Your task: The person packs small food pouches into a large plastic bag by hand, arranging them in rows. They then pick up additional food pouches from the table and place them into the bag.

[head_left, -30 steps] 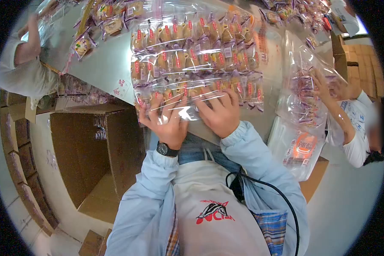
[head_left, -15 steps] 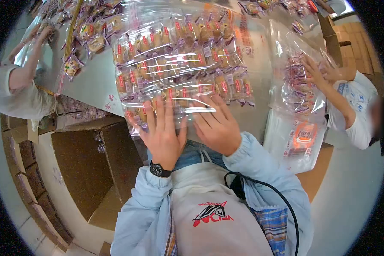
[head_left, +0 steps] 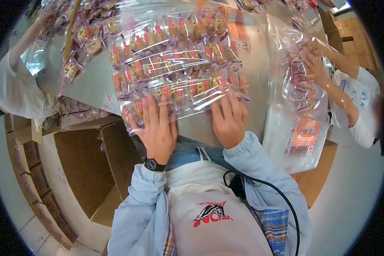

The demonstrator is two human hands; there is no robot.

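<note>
A large clear plastic bag (head_left: 175, 64) lies flat on the table, with rows of small wrapped cakes (head_left: 160, 91) showing through it. On its near left part rests my left hand (head_left: 157, 128), palm down with fingers stretched out over the film. My right hand (head_left: 230, 115) lies at the near right edge of the bag, fingers extended and touching the film above the front row. Neither hand is closed around anything. A black watch (head_left: 152, 164) is on my left wrist.
An open cardboard box (head_left: 83, 170) stands below the table at left. Flat printed bags (head_left: 301, 141) lie at right, beside a co-worker's hands (head_left: 313, 64) on another filled bag. Loose wrapped cakes (head_left: 87, 34) cover the far left, where another person (head_left: 21, 85) reaches in.
My hands have moved apart: the right slid rightward along the film, the left slightly left. The bag has shifted slightly left. The person at left has reached farther up the table.
</note>
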